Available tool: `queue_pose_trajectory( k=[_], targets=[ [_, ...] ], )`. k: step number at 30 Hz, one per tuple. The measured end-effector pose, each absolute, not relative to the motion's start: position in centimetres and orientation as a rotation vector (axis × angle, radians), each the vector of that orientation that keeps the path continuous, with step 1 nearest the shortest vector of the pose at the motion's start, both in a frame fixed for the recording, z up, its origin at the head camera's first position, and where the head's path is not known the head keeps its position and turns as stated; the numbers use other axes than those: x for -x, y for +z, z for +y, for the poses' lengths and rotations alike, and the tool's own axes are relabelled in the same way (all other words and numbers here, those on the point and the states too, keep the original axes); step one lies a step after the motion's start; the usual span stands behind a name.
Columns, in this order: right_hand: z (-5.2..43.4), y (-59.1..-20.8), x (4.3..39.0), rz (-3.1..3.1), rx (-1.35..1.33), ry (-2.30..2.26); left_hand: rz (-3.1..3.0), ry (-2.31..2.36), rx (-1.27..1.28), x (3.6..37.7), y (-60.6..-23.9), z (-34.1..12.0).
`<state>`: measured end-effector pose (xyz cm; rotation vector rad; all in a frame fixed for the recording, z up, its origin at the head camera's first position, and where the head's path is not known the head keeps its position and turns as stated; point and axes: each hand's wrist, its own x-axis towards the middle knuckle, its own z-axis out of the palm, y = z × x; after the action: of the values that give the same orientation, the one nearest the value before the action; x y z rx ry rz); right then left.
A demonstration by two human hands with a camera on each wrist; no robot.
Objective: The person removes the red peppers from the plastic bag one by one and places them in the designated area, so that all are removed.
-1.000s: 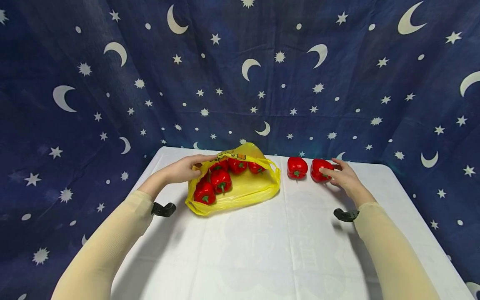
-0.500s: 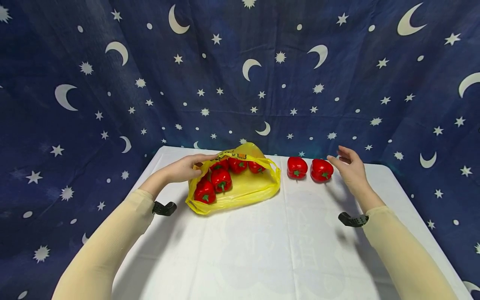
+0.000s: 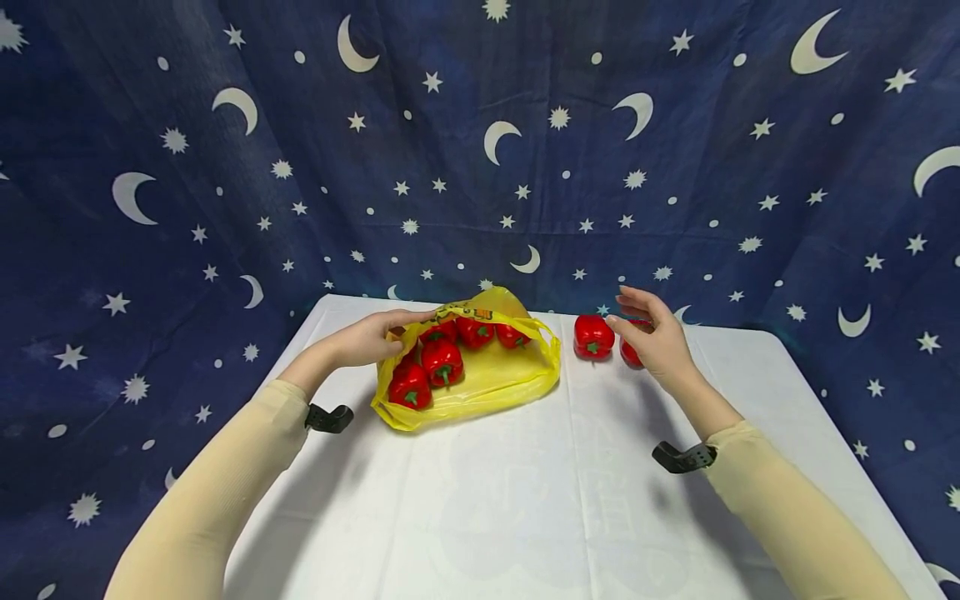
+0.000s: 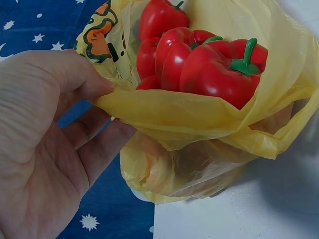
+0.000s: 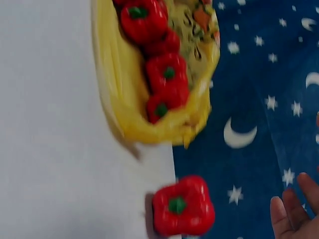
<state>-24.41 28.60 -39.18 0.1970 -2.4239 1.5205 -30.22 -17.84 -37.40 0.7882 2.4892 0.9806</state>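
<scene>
Head view: a dark blue cloth backdrop printed with white moons and stars [image 3: 480,167] hangs behind and around a white table [image 3: 525,500], the largest things in sight. On the far left part of the table lies a crumpled yellow plastic carrier bag [image 3: 487,379] with its mouth facing the person; five glossy red bell peppers with green stems [image 3: 442,360] show inside it. The left hand [image 3: 367,337] rests at the bag's left rim, and the left wrist view shows its thumb and fingers [image 4: 75,79] pinching a fold of the yellow film, holding the mouth apart, with the peppers just beyond.

Right of the bag, apart from it, a loose red bell pepper [image 3: 594,337] stands on the table near the far edge. Just beside it to the right is a second red bell pepper [image 3: 630,350], mostly hidden behind the right hand [image 3: 654,337]. That hand hovers in front of and above this pepper with fingers loosely spread and relaxed, gripping nothing; whether it touches the pepper cannot be told. In the blurred right wrist view only its fingertips [image 5: 291,211] show at the lower corner, clear of the loose pepper.

Smallest, a black strap clip sits at each wrist, over pale beige sleeves.
</scene>
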Motion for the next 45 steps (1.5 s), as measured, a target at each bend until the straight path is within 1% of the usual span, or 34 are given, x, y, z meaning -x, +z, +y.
queue_pose_trajectory(
  k=[6, 13, 18, 27, 33, 45],
  targets=[
    [25.2, -39.3, 23.7, -2.428, -0.421, 1.638, 2.489, 0.979, -0.776, 30.2, -37.3, -17.8],
    [20.9, -40.3, 23.2, -2.548, -0.716, 1.655, 2.482, 0.979, -0.78, 30.1, -37.1, -17.8],
    [18.5, -41.2, 23.3, -2.608, -0.814, 1.677, 2.494, 0.972, -0.767, 30.0, -37.2, -17.8],
    [14.6, -43.1, 24.3, -2.822, -0.824, 1.698, 2.495, 0.978, -0.76, 30.2, -37.3, -17.7],
    [11.9, -44.0, 25.5, -2.81, -0.797, 1.708, 2.489, 0.978, -0.75, 30.2, -37.3, -17.7],
    [9.4, -46.0, 27.4, -2.744, -0.602, 1.807, 2.516, 0.965, -0.75, 30.0, -37.3, -17.6]
  ],
)
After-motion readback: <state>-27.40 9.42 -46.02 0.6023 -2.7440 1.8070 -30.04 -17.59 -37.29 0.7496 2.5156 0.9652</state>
